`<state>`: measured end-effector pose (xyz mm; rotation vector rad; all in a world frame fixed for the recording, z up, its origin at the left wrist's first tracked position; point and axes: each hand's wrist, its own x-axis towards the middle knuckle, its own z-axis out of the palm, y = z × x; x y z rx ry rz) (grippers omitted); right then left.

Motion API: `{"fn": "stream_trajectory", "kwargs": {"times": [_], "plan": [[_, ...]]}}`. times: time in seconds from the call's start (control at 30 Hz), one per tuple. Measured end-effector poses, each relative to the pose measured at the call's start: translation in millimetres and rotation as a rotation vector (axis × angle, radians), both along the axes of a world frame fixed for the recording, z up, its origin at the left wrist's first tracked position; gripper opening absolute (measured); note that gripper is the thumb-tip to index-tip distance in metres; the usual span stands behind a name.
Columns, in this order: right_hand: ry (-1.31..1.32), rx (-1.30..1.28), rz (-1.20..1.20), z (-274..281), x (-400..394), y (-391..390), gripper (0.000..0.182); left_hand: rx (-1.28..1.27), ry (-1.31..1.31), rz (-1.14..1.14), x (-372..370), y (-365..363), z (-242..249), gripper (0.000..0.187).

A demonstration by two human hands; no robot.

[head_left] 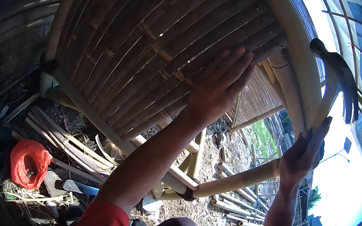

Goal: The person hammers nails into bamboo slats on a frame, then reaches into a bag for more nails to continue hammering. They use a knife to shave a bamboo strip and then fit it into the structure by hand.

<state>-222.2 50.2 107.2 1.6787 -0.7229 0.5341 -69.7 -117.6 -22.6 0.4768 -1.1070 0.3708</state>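
left hand (219,88) unclenched, flat on slats (128,59), upper left; right hand (303,155) grips hammer (340,69), upper right. probably steadying slats for hammering; next move calls for firm palm, clear swing.

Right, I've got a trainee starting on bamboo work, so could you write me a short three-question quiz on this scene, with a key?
1. Multiple choice: what does the right hand hold?
A) a saw
B) a hammer
C) a coil of rope

2. True or false: the red plastic bag hangs from the raised bamboo panel.

3. Fill in the blank: the left hand, fingers extended, lies against the panel's dark bamboo ____.

Key:
1. B, gripped by its handle with the head upward.
2. False; the bag sits low, among the offcuts on the ground.
3. Slats.
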Motion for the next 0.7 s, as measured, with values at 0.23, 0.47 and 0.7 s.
{"fn": "stream_trajectory", "kwargs": {"times": [0.23, 0.47, 0.7], "plan": [[0.120, -0.019, -0.164, 0, 5, -14, 0.056, 0.003, 0.028, 0.037, -1, 0, 1, 0.034], [-0.158, 0.018, 0.388, -16, -44, -12, 0.066, 0.013, 0.024, 0.035, -1, 0, 1, 0.033], [-0.195, -0.053, 0.203, -11, -9, -4, 0.057, 0.012, 0.021, 0.051, -1, -1, 1, 0.033]]}}
